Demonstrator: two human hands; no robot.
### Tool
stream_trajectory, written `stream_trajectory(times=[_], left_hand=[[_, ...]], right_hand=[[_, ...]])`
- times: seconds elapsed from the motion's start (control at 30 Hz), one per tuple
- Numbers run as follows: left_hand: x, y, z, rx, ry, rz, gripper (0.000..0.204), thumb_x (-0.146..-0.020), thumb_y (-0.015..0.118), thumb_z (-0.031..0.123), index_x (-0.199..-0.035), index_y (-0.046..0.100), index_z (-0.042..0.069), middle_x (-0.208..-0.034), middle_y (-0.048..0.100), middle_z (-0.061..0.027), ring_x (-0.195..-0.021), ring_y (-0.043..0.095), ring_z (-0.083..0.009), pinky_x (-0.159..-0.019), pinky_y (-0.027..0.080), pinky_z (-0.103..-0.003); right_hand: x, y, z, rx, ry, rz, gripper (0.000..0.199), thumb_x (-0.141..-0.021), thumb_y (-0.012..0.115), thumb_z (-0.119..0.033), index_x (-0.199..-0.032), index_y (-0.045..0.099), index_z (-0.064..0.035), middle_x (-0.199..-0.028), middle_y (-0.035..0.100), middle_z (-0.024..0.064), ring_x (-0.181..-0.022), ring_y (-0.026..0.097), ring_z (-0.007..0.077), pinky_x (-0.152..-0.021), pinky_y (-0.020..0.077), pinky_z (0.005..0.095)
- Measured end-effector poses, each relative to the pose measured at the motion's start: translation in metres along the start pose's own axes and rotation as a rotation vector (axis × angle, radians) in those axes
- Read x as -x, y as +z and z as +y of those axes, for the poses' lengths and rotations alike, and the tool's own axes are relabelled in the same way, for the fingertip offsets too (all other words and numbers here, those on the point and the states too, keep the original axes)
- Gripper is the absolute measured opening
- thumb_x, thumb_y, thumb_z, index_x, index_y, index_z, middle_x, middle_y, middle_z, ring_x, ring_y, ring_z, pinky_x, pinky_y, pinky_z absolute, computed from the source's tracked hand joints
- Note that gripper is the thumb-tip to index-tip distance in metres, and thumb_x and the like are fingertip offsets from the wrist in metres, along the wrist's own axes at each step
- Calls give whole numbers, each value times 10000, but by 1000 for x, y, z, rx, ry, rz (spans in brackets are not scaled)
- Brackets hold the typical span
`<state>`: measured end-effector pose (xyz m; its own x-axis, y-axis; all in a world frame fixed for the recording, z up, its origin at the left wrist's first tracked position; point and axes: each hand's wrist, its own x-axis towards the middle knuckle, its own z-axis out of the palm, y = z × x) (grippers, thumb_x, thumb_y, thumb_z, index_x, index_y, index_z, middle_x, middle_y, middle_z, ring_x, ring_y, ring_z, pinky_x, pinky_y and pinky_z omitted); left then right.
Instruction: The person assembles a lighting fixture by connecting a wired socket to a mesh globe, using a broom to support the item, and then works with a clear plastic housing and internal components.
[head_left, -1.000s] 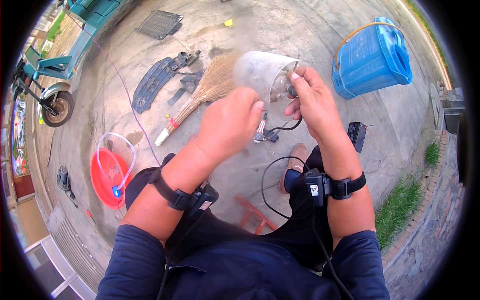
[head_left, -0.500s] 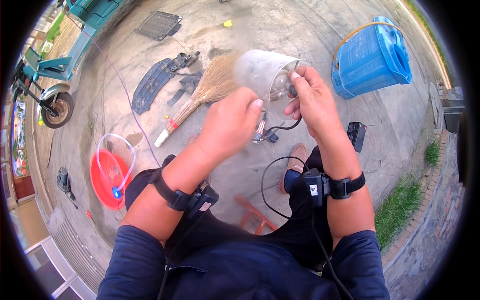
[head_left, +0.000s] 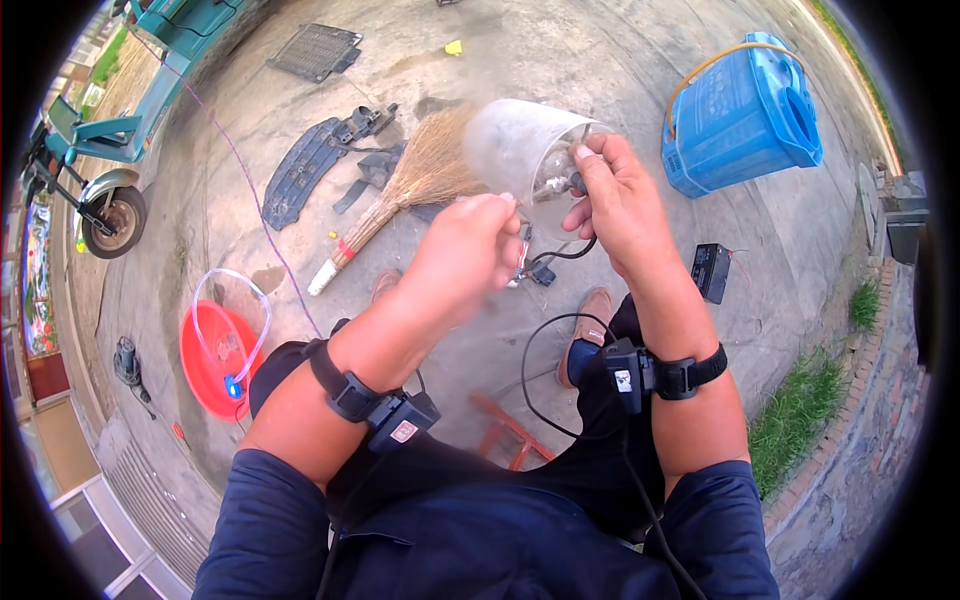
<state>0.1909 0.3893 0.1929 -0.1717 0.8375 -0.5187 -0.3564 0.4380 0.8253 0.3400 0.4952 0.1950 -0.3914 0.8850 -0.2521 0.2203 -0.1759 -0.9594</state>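
Note:
A cloudy, translucent plastic cup-like housing (head_left: pixel 508 140) is tilted in front of me, its open rim facing my right hand (head_left: pixel 622 205). That hand is closed on the rim, with the thumb over small fittings just inside; their exact kind is hard to make out. A black cable (head_left: pixel 575 252) runs down from there to a small black connector (head_left: pixel 542 274) near the ground. My left hand (head_left: pixel 475 240) is just left of the rim, apart from it, fingers curled and thumb pressed to them. Whatever it may pinch is hidden.
Beyond my left hand lies a straw broom (head_left: pixel 400 185) beside black plastic parts (head_left: pixel 310 165). A blue tank (head_left: pixel 740 125) stands far right, a black battery (head_left: pixel 711 272) nearer. At left are a red basin (head_left: pixel 205 345) with a clear hose and a teal three-wheeler (head_left: pixel 110 135).
My left hand has dropped slightly and turned, its fingers curling more. The right hand and the plastic housing have shifted slightly left.

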Motion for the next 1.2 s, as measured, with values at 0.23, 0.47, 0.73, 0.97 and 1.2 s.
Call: stream_trajectory(times=[0.23,0.47,0.73,0.97,1.2], left_hand=[[-10,-4,-16,-408,483,86,173,-1034,562,203,-964,567,45,-746,617,-31,-584,572,-90,-530,446,-239],[-7,-8,-9,-679,515,121,171,-1037,563,177,-944,569,33,-759,625,-18,-622,583,-78,-563,470,-243],[-8,-4,-12,-477,452,83,146,-1021,572,168,-989,559,26,-783,622,-22,-624,578,-79,-564,470,-249],[-9,-10,-13,-512,414,57,150,-1009,590,165,-1026,556,19,-831,636,-31,-652,586,-83,-586,471,-241],[-9,-10,-7,-537,397,70,167,-1006,603,167,-1036,558,9,-876,661,-46,-695,609,-99,-633,505,-249]], right_hand=[[-3,-2,-1,-8,-7,10,320,-1032,508,-308,-1200,559,-40,-871,587,75,-525,595,105,-416,414,207],[-1,-1,0,-2,-28,20,319,-1030,511,-311,-1183,565,-37,-872,591,77,-525,594,105,-418,415,209],[-2,-2,-1,8,-40,22,326,-1029,508,-311,-1189,570,-34,-878,595,79,-527,597,104,-423,417,208],[-1,-2,-2,22,-39,21,334,-1028,506,-315,-1192,572,-32,-881,597,78,-529,597,101,-425,417,208],[-2,-3,-1,18,-45,31,344,-1028,506,-322,-1199,569,-30,-887,600,84,-529,594,104,-428,417,210]])
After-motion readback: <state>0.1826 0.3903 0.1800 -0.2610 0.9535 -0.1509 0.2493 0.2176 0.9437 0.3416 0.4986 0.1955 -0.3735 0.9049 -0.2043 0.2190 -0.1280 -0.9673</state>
